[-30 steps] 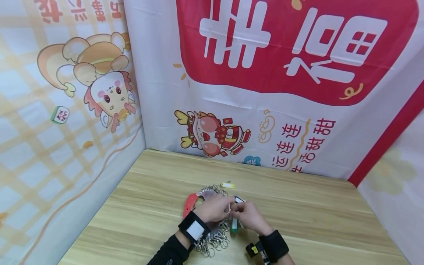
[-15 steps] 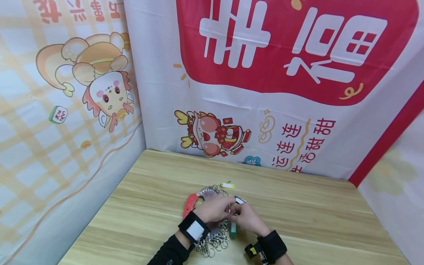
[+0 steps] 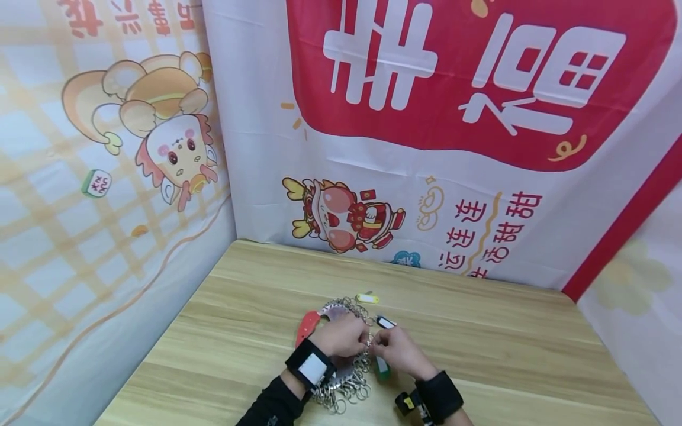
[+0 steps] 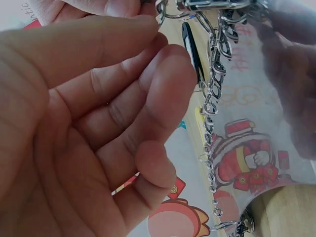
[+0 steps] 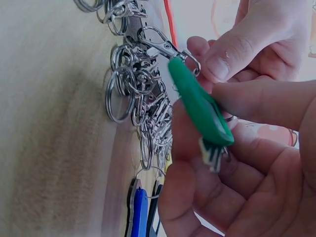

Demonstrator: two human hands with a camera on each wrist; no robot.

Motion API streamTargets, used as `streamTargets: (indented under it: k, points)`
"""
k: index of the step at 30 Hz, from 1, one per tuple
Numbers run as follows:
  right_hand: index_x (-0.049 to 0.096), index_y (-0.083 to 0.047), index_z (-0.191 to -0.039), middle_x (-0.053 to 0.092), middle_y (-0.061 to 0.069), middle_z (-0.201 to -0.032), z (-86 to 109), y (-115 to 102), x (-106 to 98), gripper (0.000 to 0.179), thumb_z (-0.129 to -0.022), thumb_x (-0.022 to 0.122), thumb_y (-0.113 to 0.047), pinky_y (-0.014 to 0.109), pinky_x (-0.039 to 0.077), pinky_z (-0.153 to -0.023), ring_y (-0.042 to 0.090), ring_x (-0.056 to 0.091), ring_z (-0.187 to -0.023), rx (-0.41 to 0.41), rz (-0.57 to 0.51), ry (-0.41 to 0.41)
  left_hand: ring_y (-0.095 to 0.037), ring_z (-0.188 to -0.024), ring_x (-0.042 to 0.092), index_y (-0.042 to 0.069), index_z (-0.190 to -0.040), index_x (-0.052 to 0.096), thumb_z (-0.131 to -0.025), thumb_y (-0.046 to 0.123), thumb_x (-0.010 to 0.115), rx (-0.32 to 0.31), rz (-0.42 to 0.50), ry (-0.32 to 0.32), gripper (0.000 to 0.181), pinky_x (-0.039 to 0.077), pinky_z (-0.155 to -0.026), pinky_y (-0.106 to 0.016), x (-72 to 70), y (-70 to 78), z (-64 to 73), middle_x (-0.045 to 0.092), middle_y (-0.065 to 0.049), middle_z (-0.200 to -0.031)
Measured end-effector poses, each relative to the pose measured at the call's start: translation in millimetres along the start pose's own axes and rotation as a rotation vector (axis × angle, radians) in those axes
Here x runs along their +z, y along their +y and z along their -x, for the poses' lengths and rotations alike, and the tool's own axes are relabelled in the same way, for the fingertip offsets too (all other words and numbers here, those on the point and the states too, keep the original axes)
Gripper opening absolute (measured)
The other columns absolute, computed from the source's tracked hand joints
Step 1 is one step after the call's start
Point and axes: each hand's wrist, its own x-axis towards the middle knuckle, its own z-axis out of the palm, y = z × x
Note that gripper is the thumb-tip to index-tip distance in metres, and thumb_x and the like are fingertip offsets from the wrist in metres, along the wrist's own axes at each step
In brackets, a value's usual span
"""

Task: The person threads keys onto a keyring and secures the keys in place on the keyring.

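My left hand reaches over a round rack hung with metal rings and swivel clasps. In the left wrist view its thumb and forefinger pinch a small metal ring at the rack's edge. Facing it, my right hand pinches a green key tag by its ring end, thumb against forefinger. The tag hangs tilted, with metal keys at its end, beside a clasp. Fingertips of both hands nearly meet at the rack's right edge. The fingers partly hide the tag's ring.
The rack has a red handle-like part on its left. A yellow key tag lies behind it and a black tag at its right. A blue tag shows in the right wrist view. Printed cloth walls border the wooden table.
The green tag has swung from upright to a slant, its lower end now further right. The hands draw together, then part slightly; the left hand stays almost in place.
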Motion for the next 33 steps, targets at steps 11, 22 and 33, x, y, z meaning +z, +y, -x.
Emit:
streamTargets:
  k: [11, 22, 33]
  points:
    - [0.071, -0.006, -0.081, 0.064, 0.000, -0.074, 0.2, -1.9, -4.1, 0.008, -0.086, 0.065, -0.008, 0.024, 0.040, -0.054, 0.012, 0.051, -0.063, -0.058, 0.062, 0.014, -0.006, -0.052, 0.049, 0.019, -0.070, 0.056, -0.087, 0.014, 0.064, 0.010, 0.002, 0.016, 0.020, 0.041, -0.048, -0.021, -3.9, 3.3, 1.0, 0.051, 0.007, -0.063]
    - [0.071, -0.006, -0.080, 0.062, -0.005, -0.072, -1.1, -1.3, -0.7, 0.008, -0.086, 0.067, -0.009, 0.024, 0.040, -0.055, 0.011, 0.051, -0.063, -0.095, 0.109, 0.026, -0.005, -0.051, 0.049, 0.019, -0.072, 0.058, -0.088, 0.016, 0.065, 0.022, 0.007, 0.021, 0.018, 0.040, -0.048, -0.020, -4.3, 3.1, -0.1, 0.051, 0.008, -0.062]
    - [0.071, -0.007, -0.080, 0.063, -0.004, -0.073, -0.2, -1.0, -1.3, 0.007, -0.085, 0.067, -0.008, 0.024, 0.042, -0.056, 0.010, 0.051, -0.064, -0.085, 0.104, 0.029, -0.006, -0.047, 0.049, 0.019, -0.065, 0.057, -0.088, 0.014, 0.064, -0.007, 0.036, -0.015, 0.025, 0.040, -0.044, -0.021, -7.6, 3.0, 5.3, 0.051, 0.007, -0.057]
